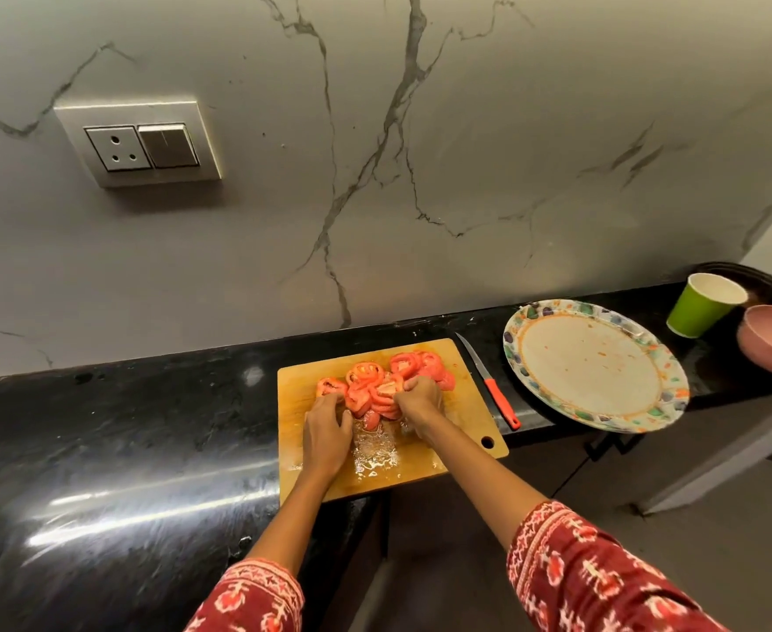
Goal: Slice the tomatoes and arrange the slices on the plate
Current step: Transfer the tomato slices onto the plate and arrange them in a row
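The counter (124, 449) is black polished stone, glossy enough to throw long white streaks of light. The wall (375, 152) behind looks like pale marble with grey veins, smooth and faintly sheened. The cutting board (297, 390) is matt wood, wet and shiny near its middle (juice pooled there). The tomato slices (375, 380) glisten, moist. The knife (489, 385) has a dull metal blade and a glossy red plastic handle. The plate (666, 394) looks smooth and glazed. The green cup (703, 312) seems matt paper. The sleeves (580, 577) are printed cloth.
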Available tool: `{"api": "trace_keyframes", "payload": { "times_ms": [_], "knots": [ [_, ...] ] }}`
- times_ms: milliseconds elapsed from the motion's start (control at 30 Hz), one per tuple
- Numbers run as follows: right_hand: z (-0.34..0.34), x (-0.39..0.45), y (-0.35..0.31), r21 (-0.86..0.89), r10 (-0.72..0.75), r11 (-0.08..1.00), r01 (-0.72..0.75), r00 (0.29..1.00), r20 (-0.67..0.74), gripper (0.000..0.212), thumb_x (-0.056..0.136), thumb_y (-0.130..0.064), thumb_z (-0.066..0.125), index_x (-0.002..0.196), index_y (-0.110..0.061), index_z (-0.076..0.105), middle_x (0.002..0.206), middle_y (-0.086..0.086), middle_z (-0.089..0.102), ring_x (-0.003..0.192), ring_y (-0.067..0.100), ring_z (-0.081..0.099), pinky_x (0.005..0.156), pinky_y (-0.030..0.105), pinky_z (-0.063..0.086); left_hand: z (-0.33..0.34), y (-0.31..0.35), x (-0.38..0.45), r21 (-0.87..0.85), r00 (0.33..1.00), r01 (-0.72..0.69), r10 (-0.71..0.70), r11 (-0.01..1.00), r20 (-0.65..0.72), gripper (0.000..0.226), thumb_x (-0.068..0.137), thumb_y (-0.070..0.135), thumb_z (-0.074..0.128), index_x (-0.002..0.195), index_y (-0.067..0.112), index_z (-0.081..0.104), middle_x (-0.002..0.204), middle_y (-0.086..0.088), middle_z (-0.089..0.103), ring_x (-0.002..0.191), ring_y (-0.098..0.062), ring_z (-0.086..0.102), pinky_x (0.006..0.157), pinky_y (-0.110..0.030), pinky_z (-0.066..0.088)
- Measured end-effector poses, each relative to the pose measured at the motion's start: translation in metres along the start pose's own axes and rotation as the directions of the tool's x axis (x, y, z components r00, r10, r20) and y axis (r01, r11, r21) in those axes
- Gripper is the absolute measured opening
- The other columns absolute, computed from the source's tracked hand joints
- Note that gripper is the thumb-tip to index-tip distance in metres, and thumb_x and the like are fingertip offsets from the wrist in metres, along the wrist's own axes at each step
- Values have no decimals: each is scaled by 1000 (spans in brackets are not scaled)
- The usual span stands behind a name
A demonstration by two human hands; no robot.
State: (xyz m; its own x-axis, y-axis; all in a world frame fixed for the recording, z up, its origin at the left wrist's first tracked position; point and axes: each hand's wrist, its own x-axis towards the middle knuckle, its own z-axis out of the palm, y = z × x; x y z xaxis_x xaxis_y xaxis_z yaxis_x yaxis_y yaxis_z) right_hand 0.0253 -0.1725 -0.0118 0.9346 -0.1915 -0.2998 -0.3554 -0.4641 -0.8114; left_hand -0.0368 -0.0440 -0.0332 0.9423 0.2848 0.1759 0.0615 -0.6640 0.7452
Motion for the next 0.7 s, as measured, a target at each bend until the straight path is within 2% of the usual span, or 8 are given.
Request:
{"api": "trace_keyframes", "payload": {
  "times_ms": [100, 200, 300, 367, 467, 567, 633, 700],
  "knots": [
    [-11, -3, -4, -3, -77, 997, 77, 997, -1, 19, 88, -13, 59, 71, -16, 52, 79, 5, 60, 81, 26, 60, 72, 39, 50, -2, 3, 2, -19, 1000, -10, 10, 1000, -9, 26, 87, 4, 57, 113, 4, 60, 108, -11, 62, 101, -22, 58, 91, -38, 48],
    [-37, 1, -13, -28, -236, 971, 236, 972, 17, 4, 85, -11, 60, 83, -10, 62, 89, 8, 62, 85, 22, 58, 77, 39, 51, -2, 9, 7, -23, 999, -37, 36, 999, -25, 23, 88, 4, 56, 111, 4, 60, 106, -11, 61, 98, -23, 58, 85, -32, 47],
    [-67, 9, -13, -27, -356, 934, 356, 934, 19, 13, 83, -10, 62, 89, 0, 67, 89, 12, 64, 82, 19, 58, 75, 36, 48, 4, 20, 10, -28, 998, -39, 38, 999, -40, 26, 88, 4, 55, 113, 3, 60, 107, -12, 63, 98, -20, 55, 78, -15, 39],
    [-84, 16, -4, 3, -366, 930, 366, 929, 45, 14, 83, -9, 64, 86, 4, 68, 81, 16, 64, 75, 18, 57, 70, 34, 45, 10, 30, 11, -27, 998, -47, 46, 999, -34, 26, 89, 3, 54, 114, 5, 60, 108, -10, 63, 96, -15, 54, 70, -8, 34],
    [-103, 24, 13, 108, -332, 941, 320, 935, 126, 14, 85, -6, 65, 90, 7, 66, 87, 27, 65, 75, 20, 60, 66, 30, 50, 22, 40, 12, -27, 999, -43, 44, 999, 13, 26, 90, 4, 51, 116, 4, 58, 109, -10, 62, 98, -17, 57, 74, -13, 38],
    [-124, 33, 26, 130, -348, 937, 326, 909, 230, 16, 87, -4, 62, 100, 6, 64, 86, 16, 64, 73, 14, 62, 61, 18, 52, 39, 52, 16, 1, 998, -46, 46, 999, 34, 27, 90, 5, 53, 116, 6, 60, 109, -10, 62, 98, -17, 56, 79, -22, 42],
    [-146, 42, 30, 100, -359, 933, 345, 899, 249, 15, 85, 1, 61, 100, 4, 63, 79, 7, 63, 72, 12, 61, 60, 18, 52, 54, 67, 22, -15, 997, -64, 65, 998, 31, 28, 89, 4, 53, 116, 6, 61, 110, -11, 64, 99, -18, 57, 82, -24, 43],
    [-174, 56, 35, 84, -351, 936, 341, 910, 221, 12, 82, 5, 61, 93, 1, 63, 75, 6, 62, 70, 13, 61, 61, 21, 53, 75, 90, 28, -49, 996, -83, 85, 995, 32, 26, 88, 4, 55, 112, 5, 63, 111, -10, 65, 103, -20, 58, 87, -25, 43]
  ]
}}
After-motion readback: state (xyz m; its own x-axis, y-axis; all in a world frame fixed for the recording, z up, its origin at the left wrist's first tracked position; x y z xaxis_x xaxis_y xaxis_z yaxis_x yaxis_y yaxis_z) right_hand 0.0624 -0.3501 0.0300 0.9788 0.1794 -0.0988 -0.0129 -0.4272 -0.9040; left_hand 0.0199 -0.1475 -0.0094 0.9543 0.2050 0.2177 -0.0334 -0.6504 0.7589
